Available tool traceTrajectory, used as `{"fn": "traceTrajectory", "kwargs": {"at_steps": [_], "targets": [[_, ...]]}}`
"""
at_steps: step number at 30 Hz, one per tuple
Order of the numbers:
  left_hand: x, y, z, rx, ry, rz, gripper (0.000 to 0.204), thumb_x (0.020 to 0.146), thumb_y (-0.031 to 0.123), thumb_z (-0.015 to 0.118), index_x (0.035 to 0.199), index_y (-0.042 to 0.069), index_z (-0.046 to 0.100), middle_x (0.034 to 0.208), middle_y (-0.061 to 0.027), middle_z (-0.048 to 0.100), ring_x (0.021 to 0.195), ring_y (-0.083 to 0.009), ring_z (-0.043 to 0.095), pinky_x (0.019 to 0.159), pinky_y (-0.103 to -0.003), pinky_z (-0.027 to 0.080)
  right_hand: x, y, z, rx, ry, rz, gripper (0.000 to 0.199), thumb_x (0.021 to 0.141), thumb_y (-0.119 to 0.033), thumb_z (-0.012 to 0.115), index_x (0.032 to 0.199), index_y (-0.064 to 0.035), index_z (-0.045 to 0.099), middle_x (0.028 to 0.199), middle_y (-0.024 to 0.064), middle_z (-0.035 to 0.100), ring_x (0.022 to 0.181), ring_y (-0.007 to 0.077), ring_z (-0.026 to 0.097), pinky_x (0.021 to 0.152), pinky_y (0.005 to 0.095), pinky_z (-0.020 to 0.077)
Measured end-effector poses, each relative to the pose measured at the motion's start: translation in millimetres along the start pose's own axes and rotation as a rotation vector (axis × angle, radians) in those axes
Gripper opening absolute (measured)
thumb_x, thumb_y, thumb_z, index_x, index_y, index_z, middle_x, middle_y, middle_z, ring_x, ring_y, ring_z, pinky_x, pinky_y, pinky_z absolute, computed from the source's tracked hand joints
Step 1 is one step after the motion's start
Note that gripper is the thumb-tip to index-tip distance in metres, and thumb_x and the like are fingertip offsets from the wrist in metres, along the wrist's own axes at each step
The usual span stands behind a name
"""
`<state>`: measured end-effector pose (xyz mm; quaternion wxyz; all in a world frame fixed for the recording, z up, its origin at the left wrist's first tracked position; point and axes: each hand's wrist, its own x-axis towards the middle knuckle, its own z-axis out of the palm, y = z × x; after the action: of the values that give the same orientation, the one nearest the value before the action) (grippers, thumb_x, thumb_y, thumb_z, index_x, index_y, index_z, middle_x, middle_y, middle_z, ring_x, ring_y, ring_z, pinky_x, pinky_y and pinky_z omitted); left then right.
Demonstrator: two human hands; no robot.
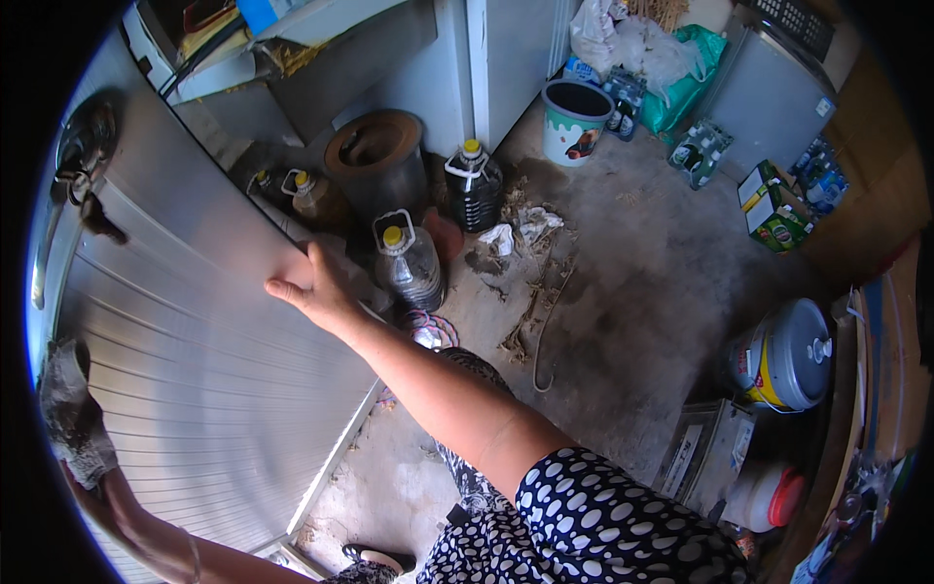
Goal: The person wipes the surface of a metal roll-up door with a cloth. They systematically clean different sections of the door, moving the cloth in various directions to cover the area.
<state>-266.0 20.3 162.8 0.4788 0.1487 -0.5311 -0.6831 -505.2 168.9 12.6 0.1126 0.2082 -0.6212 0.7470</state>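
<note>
A silvery ribbed metal door [224, 380] stands swung inward on the left. My right hand [321, 287] grips its free edge, thumb on the near face and fingers partly hidden behind. At the far left, my left hand [109, 492] holds a crumpled grey cloth [73, 414] beside the door face; the cloth covers most of the fingers. Above the cloth, the door has a handle and lock plate [86, 136], from which keys and a dark tag [102, 219] hang.
Behind the door edge stand a clear jug [413, 273], a dark jug [474, 190] and a rusty-topped metal drum [375, 161]. Dry debris [530, 292] litters the concrete floor. Further back are a patterned bucket [574, 127] and bottle packs [700, 151]. A lidded pail [793, 355] sits at right.
</note>
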Motion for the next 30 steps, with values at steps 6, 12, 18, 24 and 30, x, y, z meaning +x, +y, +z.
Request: {"fn": "traceTrajectory", "kwargs": {"at_steps": [6, 12, 18, 24, 30], "targets": [[8.1, -2.0, 16.9, -0.069, -0.081, -0.222, 0.047, 0.086, 0.029, 0.053, 0.125, 0.002, 0.051, 0.117, -0.0162, 0.056, 0.103, -0.0277, 0.059, 0.088, -0.041, 0.051, -0.4, -7.3, 0.5, -0.013, -0.008, 0.019, 0.067, 0.071, -0.052, 0.073, 0.106, -0.0015, 0.048, 0.102, 0.0191, 0.058, 0.096, 0.0334, 0.058, 0.081, 0.0416, 0.0462], [-46.0, -90.6, -0.5, -0.002, 0.003, -0.559, 0.047, 0.090, 0.035, 0.046, 0.123, 0.002, 0.051, 0.115, -0.0161, 0.058, 0.098, -0.0283, 0.062, 0.084, -0.043, 0.053, 1.0, -9.1, -6.9, -0.064, -0.053, 0.061, 0.070, 0.072, -0.050, 0.073, 0.115, -0.0011, 0.047, 0.109, 0.0190, 0.057, 0.102, 0.0343, 0.056, 0.086, 0.0421, 0.0449], [-68.1, -218.1, -74.1, -0.160, 0.262, -0.852, 0.033, 0.091, 0.022, 0.050, 0.118, 0.003, 0.053, 0.116, -0.0146, 0.057, 0.103, -0.0314, 0.058, 0.088, -0.050, 0.049, -0.1, -4.2, -2.6, -0.035, -0.091, 0.127, 0.076, 0.073, -0.051, 0.072, 0.123, -0.0008, 0.043, 0.118, 0.0215, 0.053, 0.112, 0.0325, 0.051, 0.093, 0.0411, 0.0413], [-83.3, -308.7, -125.2, -0.229, 0.295, -1.112, 0.036, 0.090, 0.019, 0.044, 0.121, 0.001, 0.051, 0.118, -0.0181, 0.057, 0.111, -0.0371, 0.054, 0.096, -0.055, 0.041, -1.4, -15.5, -6.3, -0.145, -0.127, 0.193, 0.080, 0.075, -0.052, 0.070, 0.127, 0.0018, 0.040, 0.122, 0.0220, 0.052, 0.115, 0.0307, 0.050, 0.097, 0.0389, 0.0391], [-100.8, -397.5, -168.4, -0.148, 0.395, -1.195, 0.032, 0.091, 0.017, 0.042, 0.114, -0.001, 0.054, 0.112, -0.0157, 0.059, 0.103, -0.0322, 0.058, 0.094, -0.049, 0.045, 1.6, -22.4, -4.6, -0.016, -0.169, 0.139, 0.072, 0.080, -0.044, 0.069, 0.126, 0.0019, 0.039, 0.124, 0.0191, 0.050, 0.118, 0.0257, 0.047, 0.099, 0.0370, 0.0351]]}}
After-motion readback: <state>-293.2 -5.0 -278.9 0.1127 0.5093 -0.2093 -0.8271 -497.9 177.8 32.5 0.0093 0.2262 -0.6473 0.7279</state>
